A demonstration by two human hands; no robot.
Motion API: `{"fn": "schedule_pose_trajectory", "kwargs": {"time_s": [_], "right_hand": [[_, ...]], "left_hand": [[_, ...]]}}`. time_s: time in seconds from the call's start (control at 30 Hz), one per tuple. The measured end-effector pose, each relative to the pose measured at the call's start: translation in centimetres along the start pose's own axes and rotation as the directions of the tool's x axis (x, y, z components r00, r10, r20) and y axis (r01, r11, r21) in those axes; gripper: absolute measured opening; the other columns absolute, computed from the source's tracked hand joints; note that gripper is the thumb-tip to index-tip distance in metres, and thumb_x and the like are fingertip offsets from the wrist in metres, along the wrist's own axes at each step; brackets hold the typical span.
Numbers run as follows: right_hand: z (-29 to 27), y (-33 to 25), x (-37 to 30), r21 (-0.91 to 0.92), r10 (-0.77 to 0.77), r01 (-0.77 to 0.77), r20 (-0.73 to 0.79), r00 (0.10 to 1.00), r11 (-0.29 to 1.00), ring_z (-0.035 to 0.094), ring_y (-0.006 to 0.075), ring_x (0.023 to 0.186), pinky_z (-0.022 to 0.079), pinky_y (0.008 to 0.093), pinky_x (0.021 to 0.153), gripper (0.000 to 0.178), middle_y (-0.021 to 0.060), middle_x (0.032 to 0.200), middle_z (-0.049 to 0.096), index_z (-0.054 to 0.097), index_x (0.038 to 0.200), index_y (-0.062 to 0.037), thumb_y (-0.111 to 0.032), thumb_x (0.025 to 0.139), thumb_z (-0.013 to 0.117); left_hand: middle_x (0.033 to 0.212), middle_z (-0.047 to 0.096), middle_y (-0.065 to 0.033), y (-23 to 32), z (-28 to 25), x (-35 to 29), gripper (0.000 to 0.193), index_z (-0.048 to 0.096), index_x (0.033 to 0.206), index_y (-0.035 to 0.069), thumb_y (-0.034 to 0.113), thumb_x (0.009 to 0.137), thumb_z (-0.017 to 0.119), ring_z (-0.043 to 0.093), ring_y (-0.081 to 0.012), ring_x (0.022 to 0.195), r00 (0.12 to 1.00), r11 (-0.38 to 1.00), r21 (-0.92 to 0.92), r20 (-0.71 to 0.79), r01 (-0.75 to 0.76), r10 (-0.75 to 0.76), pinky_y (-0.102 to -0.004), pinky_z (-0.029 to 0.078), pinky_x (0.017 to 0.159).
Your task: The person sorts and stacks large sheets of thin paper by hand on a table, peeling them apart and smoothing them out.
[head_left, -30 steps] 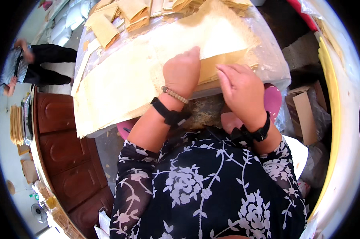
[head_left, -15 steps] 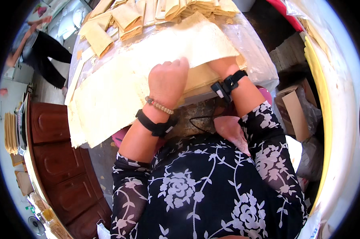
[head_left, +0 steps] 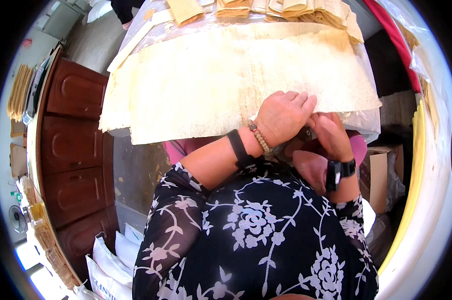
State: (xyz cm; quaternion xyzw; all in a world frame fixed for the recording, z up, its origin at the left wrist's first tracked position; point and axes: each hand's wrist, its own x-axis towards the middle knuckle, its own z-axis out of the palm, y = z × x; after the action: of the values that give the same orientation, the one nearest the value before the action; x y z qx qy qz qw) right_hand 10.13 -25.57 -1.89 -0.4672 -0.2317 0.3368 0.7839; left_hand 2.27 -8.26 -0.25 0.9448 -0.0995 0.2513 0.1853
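A wide, thin, pale-yellow sheet [head_left: 186, 85] with a rough grain and uneven edges lies spread across the near part of the table, its near edge overhanging. A second layer seems to show under its left end. My left hand [head_left: 285, 116] is closed at the near edge, right of the middle, its fingers bent over the sheet. Right beside it, my right hand [head_left: 332, 135] pinches the same edge from below, its fingertips partly hidden behind the left hand. Both wrists wear black bands.
Several folded yellowish pieces [head_left: 296, 7] lie along the far side of the plastic-covered table [head_left: 368, 122]. Brown wooden cabinets [head_left: 73, 130] stand on the left, with white sacks [head_left: 108, 265] at their foot. On the right are an open cardboard box [head_left: 378, 175] and a yellow edge [head_left: 411, 195].
The sheet's raised right part now lies flat, spread farther right. My right hand has come out from under it, and my left hand has moved right to meet it at the near edge.
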Motion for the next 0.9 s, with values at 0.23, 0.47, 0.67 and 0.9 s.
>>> {"fn": "schedule_pose_trajectory", "kwargs": {"time_s": [0.23,0.47,0.67,0.9], "right_hand": [[-1.4,-0.9,1.9,0.036,0.200,-0.210,-0.491,0.848,0.977,0.069,0.0255,0.102,0.059,0.0371,0.082,0.039,0.0151,0.124,0.063,0.048,0.134,-0.0009,-0.027,0.105,0.049],[2.0,-4.4,3.7,-0.119,-0.114,0.064,-0.484,0.867,0.991,0.069,0.0233,0.100,0.061,0.0362,0.076,0.039,0.0122,0.124,0.064,0.051,0.134,-0.0027,-0.029,0.105,0.049],[4.6,-6.6,4.5,-0.071,-0.237,0.247,-0.615,0.752,0.966,0.064,0.0253,0.116,0.051,0.0394,0.101,0.038,0.0138,0.130,0.063,0.052,0.134,0.0024,-0.022,0.106,0.047],[-5.4,-1.5,1.5,0.009,-0.079,0.120,-0.703,0.707,0.993,0.062,0.0287,0.117,0.050,0.0428,0.103,0.036,0.0146,0.132,0.062,0.051,0.135,0.0010,-0.021,0.106,0.047]], "left_hand": [[0.133,0.060,-0.0102,-2.3,0.7,-4.4,0.035,0.062,0.122,0.011,0.019,0.088,0.060,0.056,-0.0240,0.124,0.993,0.982,0.152,0.064,-0.112,0.103,-0.0401,0.044,0.102],[0.136,0.059,-0.0123,-5.7,-5.0,-11.8,0.041,0.062,0.126,0.010,0.025,0.088,0.065,0.051,-0.0273,0.131,0.971,0.923,0.311,0.004,0.225,-0.239,-0.0433,0.036,0.110],[0.137,0.060,-0.0116,-5.1,-8.2,-14.1,0.043,0.062,0.128,0.011,0.024,0.087,0.068,0.052,-0.0286,0.131,0.941,0.908,0.258,-0.019,0.330,-0.337,-0.0458,0.037,0.110],[0.120,0.070,-0.0063,-9.6,-10.1,-17.1,0.033,0.068,0.116,0.013,0.005,0.086,0.056,0.065,-0.0238,0.114,0.921,0.804,0.450,-0.230,0.388,-0.315,-0.0401,0.046,0.099]]}}
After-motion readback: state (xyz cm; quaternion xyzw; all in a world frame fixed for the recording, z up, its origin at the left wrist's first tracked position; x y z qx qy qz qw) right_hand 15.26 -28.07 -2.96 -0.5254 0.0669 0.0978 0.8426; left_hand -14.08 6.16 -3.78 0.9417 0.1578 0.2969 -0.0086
